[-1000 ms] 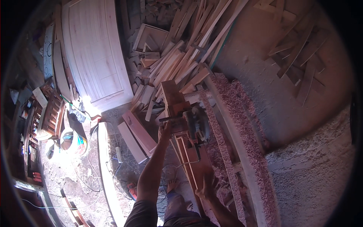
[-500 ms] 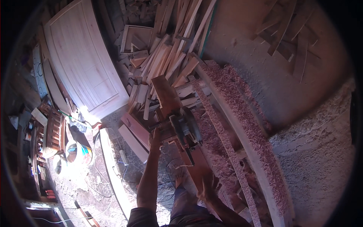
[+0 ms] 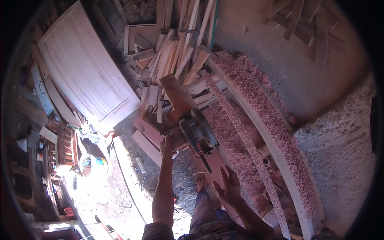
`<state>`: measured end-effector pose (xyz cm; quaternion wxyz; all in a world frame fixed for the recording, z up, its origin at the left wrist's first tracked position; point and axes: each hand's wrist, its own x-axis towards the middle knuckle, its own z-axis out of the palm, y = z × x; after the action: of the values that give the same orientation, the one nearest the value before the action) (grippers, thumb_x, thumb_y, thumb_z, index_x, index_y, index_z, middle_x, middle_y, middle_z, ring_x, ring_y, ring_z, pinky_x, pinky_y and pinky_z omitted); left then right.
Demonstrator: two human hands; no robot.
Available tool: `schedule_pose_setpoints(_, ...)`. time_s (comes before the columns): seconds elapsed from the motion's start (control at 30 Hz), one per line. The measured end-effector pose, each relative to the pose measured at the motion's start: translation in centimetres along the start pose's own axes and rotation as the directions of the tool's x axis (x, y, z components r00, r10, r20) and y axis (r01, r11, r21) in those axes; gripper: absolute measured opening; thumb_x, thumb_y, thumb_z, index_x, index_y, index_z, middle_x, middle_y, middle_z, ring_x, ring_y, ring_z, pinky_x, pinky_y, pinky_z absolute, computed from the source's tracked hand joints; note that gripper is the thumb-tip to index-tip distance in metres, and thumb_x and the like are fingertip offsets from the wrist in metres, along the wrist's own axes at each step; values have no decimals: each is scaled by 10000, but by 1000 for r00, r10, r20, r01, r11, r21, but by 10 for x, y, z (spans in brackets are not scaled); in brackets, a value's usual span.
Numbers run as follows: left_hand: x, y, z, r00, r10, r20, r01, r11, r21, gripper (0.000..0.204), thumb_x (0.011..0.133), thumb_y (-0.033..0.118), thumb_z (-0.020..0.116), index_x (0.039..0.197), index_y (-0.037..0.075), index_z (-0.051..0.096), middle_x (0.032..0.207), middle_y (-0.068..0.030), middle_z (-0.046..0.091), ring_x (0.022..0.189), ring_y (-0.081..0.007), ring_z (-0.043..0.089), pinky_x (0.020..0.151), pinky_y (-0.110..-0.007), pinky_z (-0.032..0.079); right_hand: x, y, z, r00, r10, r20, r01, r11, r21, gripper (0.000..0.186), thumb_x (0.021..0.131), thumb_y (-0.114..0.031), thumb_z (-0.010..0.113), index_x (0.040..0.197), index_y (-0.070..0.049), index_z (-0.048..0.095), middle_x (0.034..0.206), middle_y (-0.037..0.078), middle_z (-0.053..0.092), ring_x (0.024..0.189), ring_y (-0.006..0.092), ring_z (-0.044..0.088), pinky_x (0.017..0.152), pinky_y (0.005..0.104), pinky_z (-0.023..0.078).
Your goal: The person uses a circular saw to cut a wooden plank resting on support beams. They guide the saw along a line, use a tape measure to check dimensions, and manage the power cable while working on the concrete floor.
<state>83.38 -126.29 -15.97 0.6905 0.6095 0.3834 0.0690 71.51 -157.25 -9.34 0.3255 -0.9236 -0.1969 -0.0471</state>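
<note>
A dark power tool with a rounded guard and a handle, resembling a circular saw, sits over a reddish-brown wooden board that sticks out on its far side. On the near side a pinkish flat board runs back toward me. My left hand is at the left end of the crosspiece beside the tool, its fingers stretched out against the edge. Above the near board my right hand is raised with fingers spread, holding nothing. Whether it touches the board I cannot tell.
Pink wood shavings cover long beams on the right. Cut timber is heaped ahead. A panelled wooden door leans at the left, with two planks beside the tool. A bucket stands in bright light; a cord crosses the floor.
My right hand has let go of the near board's edge and opened, fingers spread. My left hand stays by the tool, its fingers straighter. The view has shifted slightly.
</note>
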Motion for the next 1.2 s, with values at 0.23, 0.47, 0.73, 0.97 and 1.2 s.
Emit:
schedule_pose_setpoints(0.23,-6,-4,7,998,60,-37,-61,997,-41,593,949,587,576,1214,58,616,913,-56,606,713,-134,591,483,-265,463,128,-46,20,983,-107,-148,144,953,266,567,917,-208,686,1389,15,466,1256,250,544,1125,432,580,935,484,499)
schedule_pose_setpoints(0.47,-10,2,7,993,97,-65,-100,994,-43,576,951,567,586,1172,40,653,851,-38,587,618,-104,531,472,-254,434,-65,11,9,869,333,366,-252,934,-253,941,802,-500,754,1550,-139,313,1586,263,220,1459,535,167,1072,755,204)
schedule_pose_setpoints(0.73,-8,9,3,993,95,-72,-99,993,-59,456,978,492,576,1087,77,730,729,-2,557,585,-100,519,450,-258,412,-131,46,28,779,371,505,-256,924,-284,1081,672,-320,802,1591,-210,242,1654,224,58,1485,541,-51,1039,820,80)
schedule_pose_setpoints(0.97,6,4,11,990,139,-18,-140,983,-119,426,983,455,582,1045,63,735,647,28,508,518,-79,466,431,-271,374,-143,65,42,843,295,450,-239,955,-177,1097,655,-265,825,1588,-212,251,1651,211,57,1486,517,-89,1018,836,97)
schedule_pose_setpoints(1.2,47,25,7,992,113,-52,-118,986,-119,454,969,487,597,1054,57,717,693,4,525,553,-98,500,433,-276,389,-76,27,38,823,373,429,-284,923,-260,1048,690,-278,838,1575,-285,277,1661,166,53,1478,532,1,979,841,190)
